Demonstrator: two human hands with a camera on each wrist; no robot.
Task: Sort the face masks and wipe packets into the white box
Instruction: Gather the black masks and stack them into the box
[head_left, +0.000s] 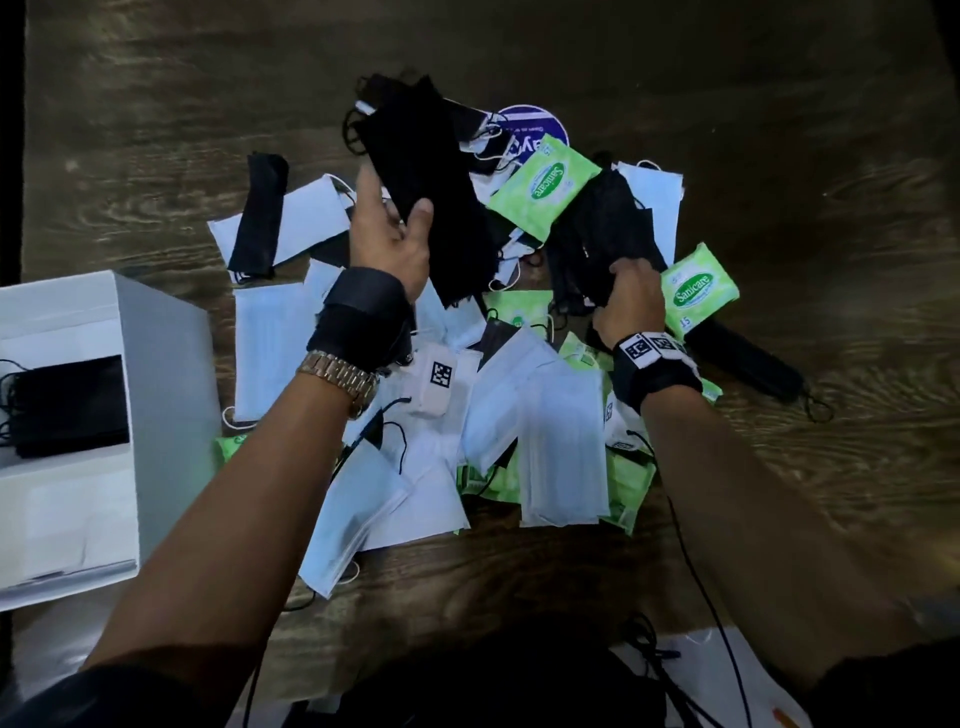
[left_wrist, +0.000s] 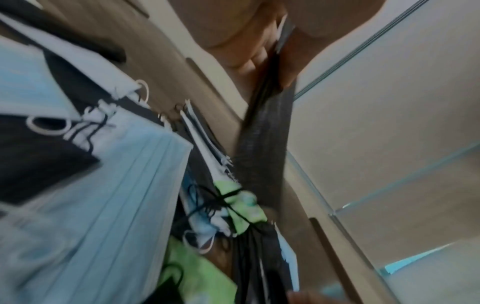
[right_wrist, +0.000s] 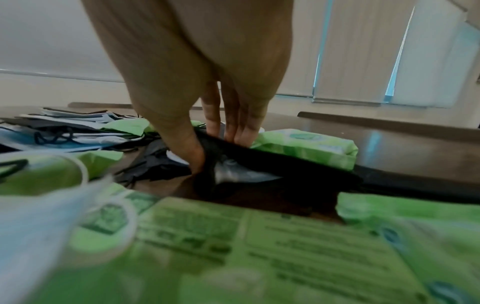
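- Nearest the head camera are your own forearms, reaching out over the heap on the bench (head_left: 779, 156).
- Your left hand (head_left: 387, 234) grasps a stack of black masks (head_left: 415, 171), thumb on top and fingers beneath, lifted clear of the heap. The left wrist view confirms the pinch, with the dark stack hanging from the fingers (left_wrist: 249, 63).
- Your right hand (head_left: 628, 296) pinches another bunch of black masks (head_left: 602, 234) low in the heap, thumb against fingers. In the right wrist view that bunch lies partly on the bench, beside a green wipe packet (right_wrist: 306, 144).
- The white box (head_left: 67, 426) stands at the left edge, apart from the heap. One compartment holds a stack of black masks (head_left: 72, 405). The other compartments appear unfilled as far as the head view shows.
- Left to sort: many white and pale blue masks (head_left: 561, 447) spread across the middle, a single black mask (head_left: 260, 213) across a white one at upper left, another black stack at far right, and several green packets (head_left: 540, 187) on top of and under the masks.
- Judgement: the task is at an early stage. Black masks are under way; no packet or pale mask is visibly boxed.
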